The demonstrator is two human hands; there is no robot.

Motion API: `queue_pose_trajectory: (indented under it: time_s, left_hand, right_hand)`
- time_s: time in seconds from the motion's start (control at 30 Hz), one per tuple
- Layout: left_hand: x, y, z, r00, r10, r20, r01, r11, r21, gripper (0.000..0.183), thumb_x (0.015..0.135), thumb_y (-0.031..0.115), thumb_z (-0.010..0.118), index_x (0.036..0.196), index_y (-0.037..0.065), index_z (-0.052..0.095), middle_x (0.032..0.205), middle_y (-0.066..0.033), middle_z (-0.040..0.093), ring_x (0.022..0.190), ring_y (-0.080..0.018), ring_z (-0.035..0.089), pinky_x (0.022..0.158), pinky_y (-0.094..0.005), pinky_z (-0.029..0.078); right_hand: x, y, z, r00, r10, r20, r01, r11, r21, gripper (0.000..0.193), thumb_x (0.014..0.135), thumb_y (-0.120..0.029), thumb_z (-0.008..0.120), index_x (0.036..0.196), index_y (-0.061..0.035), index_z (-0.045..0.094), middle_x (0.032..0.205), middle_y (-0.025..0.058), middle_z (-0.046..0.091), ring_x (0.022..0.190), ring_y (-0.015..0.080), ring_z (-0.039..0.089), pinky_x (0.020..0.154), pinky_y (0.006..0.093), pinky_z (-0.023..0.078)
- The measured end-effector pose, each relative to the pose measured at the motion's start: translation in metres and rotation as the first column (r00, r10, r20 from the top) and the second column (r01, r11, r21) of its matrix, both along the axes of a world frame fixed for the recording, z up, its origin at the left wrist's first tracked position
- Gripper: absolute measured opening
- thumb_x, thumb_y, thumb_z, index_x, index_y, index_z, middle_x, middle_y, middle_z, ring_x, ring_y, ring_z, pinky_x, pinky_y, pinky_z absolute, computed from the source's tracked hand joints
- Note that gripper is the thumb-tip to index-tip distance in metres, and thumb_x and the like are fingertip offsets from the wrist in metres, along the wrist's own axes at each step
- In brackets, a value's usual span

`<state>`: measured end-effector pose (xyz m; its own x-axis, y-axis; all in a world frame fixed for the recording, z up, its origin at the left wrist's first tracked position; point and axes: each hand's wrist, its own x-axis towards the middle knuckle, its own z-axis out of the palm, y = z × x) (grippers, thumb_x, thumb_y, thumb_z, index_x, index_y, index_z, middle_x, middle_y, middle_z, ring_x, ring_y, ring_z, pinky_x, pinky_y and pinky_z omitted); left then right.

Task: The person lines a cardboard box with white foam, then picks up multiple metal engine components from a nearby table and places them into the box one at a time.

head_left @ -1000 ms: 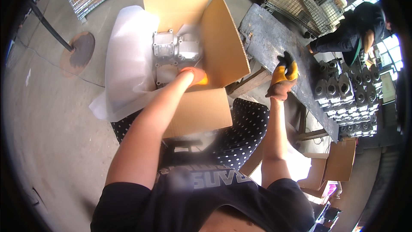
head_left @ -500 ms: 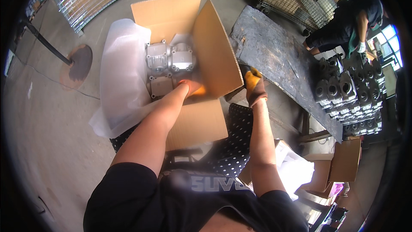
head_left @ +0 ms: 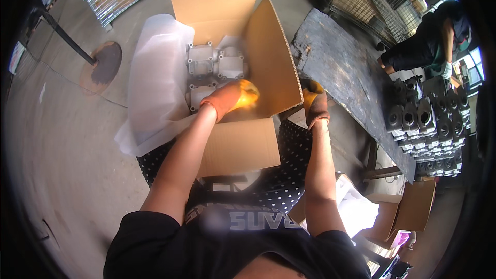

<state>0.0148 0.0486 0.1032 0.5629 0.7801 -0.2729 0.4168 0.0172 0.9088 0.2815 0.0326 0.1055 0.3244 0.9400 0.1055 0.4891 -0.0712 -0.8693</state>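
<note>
An open cardboard box [head_left: 273,57] stands before me, with several silver-grey metal castings [head_left: 200,59] side by side inside. My left hand [head_left: 237,95], in an orange and yellow glove, is over the near right part of the box, above the castings. Its fingers are curled, with nothing visible in them. My right hand [head_left: 315,104], in a similar glove, is closed just outside the box's right flap, by the edge of the dark tabletop. A dark patch shows at its fingers; what it holds, if anything, I cannot make out. White foam sheeting [head_left: 157,67] drapes over the box's left side.
The dark worn tabletop [head_left: 341,54] slants away on the right, with stacked dark castings [head_left: 426,119] beyond it. A person [head_left: 429,41] bends near the stack. Wire cages [head_left: 361,0] stand behind. A pole on a round base [head_left: 106,64] stands left. More cardboard [head_left: 413,206] lies lower right.
My left hand has risen out of the box, and its whole glove now shows. The right hand stays beside the right flap. The whole view has shifted slightly.
</note>
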Motion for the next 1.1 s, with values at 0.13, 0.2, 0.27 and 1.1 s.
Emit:
queue_pose_trajectory:
  time_s: [0.13,0.2,0.27,1.1]
  left_hand:
    - [-0.018,-0.029,-0.03,0.831,0.232,-0.506,0.014,0.9,0.437,0.037,0.081,0.038,0.06,0.094,0.004,0.064,0.09,-0.0209,0.066,0.081,-0.0338,0.065,0.071,-0.0417,0.051]
    - [-0.01,-0.055,-0.038,0.903,0.289,-0.318,-0.096,0.857,0.506,0.031,0.082,0.036,0.059,0.081,0.005,0.063,0.075,-0.0187,0.064,0.073,-0.0376,0.062,0.065,-0.0448,0.05]
    - [-0.002,-0.068,-0.03,0.867,0.395,-0.304,-0.173,0.811,0.559,0.03,0.082,0.035,0.058,0.077,0.006,0.062,0.072,-0.0182,0.063,0.069,-0.038,0.061,0.062,-0.0447,0.049]
    - [-0.002,-0.086,-0.011,0.881,0.456,-0.128,-0.202,0.606,0.77,0.028,0.074,0.014,0.06,0.1,0.004,0.064,0.079,-0.0121,0.066,0.071,-0.0302,0.063,0.066,-0.0392,0.049]
  right_hand:
    - [0.007,0.005,-0.007,0.999,0.048,0.0,-0.048,0.997,-0.06,0.031,0.081,-0.01,0.057,0.109,0.0012,0.061,0.103,0.0124,0.067,0.096,0.0208,0.061,0.085,0.0302,0.045]
    - [0.014,0.008,-0.021,0.998,0.014,0.064,-0.014,1.0,0.0,0.03,0.08,-0.011,0.061,0.107,0.0012,0.061,0.101,0.013,0.067,0.095,0.0216,0.062,0.085,0.0307,0.046]
    - [0.009,0.002,-0.016,0.993,0.079,0.087,-0.075,0.996,-0.055,0.029,0.079,-0.009,0.062,0.107,0.0012,0.061,0.1,0.013,0.067,0.094,0.0207,0.062,0.084,0.0304,0.047]
    - [-0.015,-0.021,0.024,0.183,0.688,0.702,-0.349,0.713,-0.608,0.023,0.085,-0.017,0.051,0.1,-0.0084,0.065,0.103,0.0124,0.066,0.097,0.0242,0.063,0.079,0.0343,0.05]
